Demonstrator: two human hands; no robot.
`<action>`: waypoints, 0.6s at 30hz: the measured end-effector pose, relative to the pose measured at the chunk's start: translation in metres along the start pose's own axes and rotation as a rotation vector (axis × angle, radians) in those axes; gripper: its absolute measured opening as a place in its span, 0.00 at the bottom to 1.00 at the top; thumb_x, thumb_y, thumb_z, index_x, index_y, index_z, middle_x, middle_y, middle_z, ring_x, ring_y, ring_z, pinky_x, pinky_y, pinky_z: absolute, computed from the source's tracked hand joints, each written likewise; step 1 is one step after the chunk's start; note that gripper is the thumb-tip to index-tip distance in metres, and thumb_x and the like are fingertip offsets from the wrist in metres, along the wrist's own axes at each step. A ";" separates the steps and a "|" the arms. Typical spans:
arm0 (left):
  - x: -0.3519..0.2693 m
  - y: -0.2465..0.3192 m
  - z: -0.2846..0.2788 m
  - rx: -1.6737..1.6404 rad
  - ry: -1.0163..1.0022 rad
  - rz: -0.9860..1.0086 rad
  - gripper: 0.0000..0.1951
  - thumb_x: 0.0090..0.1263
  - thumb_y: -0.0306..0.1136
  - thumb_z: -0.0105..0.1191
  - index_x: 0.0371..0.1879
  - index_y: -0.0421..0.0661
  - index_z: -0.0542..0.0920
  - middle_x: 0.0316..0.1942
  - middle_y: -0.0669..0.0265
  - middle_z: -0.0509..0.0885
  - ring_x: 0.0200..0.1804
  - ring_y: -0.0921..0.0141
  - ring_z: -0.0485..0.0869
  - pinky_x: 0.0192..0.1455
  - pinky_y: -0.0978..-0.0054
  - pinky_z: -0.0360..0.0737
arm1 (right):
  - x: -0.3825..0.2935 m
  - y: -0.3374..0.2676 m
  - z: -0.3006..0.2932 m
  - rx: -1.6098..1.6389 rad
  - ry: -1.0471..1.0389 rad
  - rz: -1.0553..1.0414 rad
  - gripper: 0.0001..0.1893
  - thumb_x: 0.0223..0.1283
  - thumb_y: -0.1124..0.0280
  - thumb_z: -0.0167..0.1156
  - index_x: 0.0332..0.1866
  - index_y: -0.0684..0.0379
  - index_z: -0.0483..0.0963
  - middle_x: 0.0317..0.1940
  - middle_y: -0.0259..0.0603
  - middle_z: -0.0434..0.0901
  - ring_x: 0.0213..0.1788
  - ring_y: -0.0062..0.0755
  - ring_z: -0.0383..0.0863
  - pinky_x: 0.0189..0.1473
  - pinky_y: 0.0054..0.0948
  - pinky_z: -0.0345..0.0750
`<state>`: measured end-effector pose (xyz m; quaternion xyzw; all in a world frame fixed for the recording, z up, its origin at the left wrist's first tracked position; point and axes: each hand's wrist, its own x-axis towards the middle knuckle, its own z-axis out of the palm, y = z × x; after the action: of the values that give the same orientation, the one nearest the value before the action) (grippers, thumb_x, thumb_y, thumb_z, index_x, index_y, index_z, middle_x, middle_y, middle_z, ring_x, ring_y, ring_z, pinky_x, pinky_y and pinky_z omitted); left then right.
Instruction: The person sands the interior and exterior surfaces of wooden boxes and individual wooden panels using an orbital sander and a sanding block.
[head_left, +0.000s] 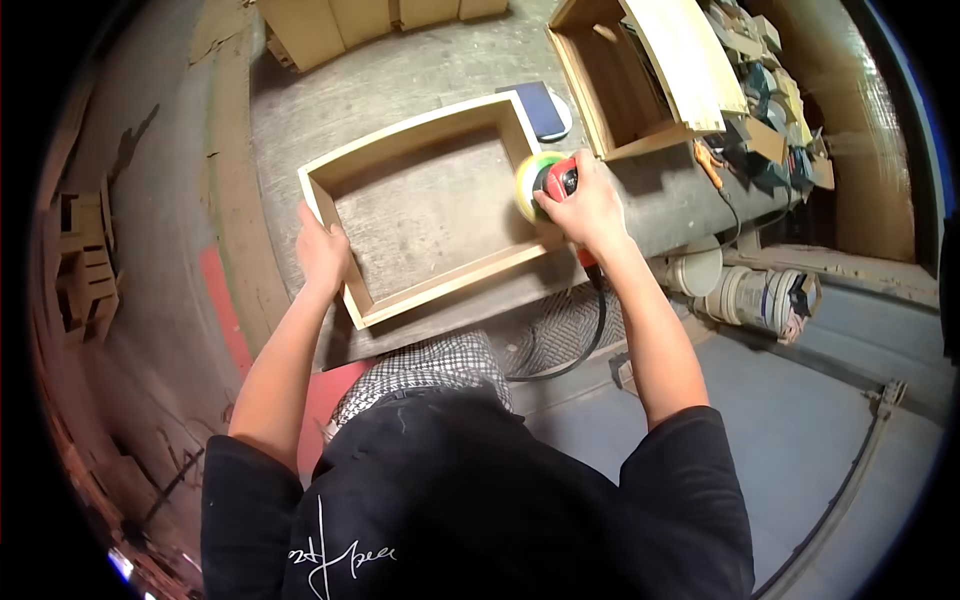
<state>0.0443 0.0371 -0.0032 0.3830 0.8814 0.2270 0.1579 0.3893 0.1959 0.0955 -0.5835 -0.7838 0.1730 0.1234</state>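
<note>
A rectangular wooden frame (450, 279), open in the middle, rests on the worktable in front of me. My left hand (322, 251) grips its left side, thumb on the inner face and fingers outside. My right hand (589, 199) is closed around a red and black power sander (561, 180) with a round yellow-green pad. The pad is at the frame's right side, near the front right corner. A black hose or cord (600, 322) runs from the sander down past the table's edge. Beyond the frame's back right corner lie a dark blue sheet (541, 109) and a white disc (562, 118).
A wooden box (664, 133) stands at the back right, beside an orange-handled tool (706, 165) with a cord. Wood offcuts (765, 139) are heaped farther right. White buckets (739, 294) sit below the table. Wooden pieces (322, 30) stand at the back.
</note>
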 end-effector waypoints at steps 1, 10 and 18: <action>-0.001 -0.001 0.000 -0.006 0.014 -0.018 0.27 0.68 0.27 0.54 0.65 0.43 0.62 0.39 0.37 0.85 0.45 0.37 0.84 0.49 0.42 0.78 | 0.017 -0.005 -0.001 -0.036 -0.012 -0.039 0.32 0.49 0.57 0.78 0.55 0.60 0.69 0.43 0.57 0.84 0.50 0.61 0.84 0.53 0.48 0.81; -0.001 0.008 -0.001 -0.014 0.047 -0.069 0.30 0.69 0.27 0.54 0.71 0.47 0.62 0.44 0.38 0.86 0.48 0.39 0.84 0.50 0.43 0.79 | 0.149 -0.028 0.003 -0.042 -0.168 -0.085 0.33 0.54 0.51 0.73 0.58 0.60 0.67 0.49 0.59 0.84 0.54 0.59 0.84 0.57 0.47 0.81; -0.006 0.011 -0.004 -0.047 0.053 -0.126 0.28 0.69 0.27 0.55 0.70 0.49 0.65 0.46 0.40 0.86 0.50 0.40 0.84 0.53 0.44 0.79 | 0.042 0.004 -0.007 -0.032 -0.196 -0.183 0.34 0.49 0.54 0.78 0.58 0.59 0.70 0.46 0.56 0.83 0.49 0.59 0.84 0.52 0.47 0.81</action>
<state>0.0530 0.0385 0.0063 0.3169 0.9021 0.2471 0.1574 0.3836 0.2380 0.0998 -0.4918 -0.8446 0.2050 0.0521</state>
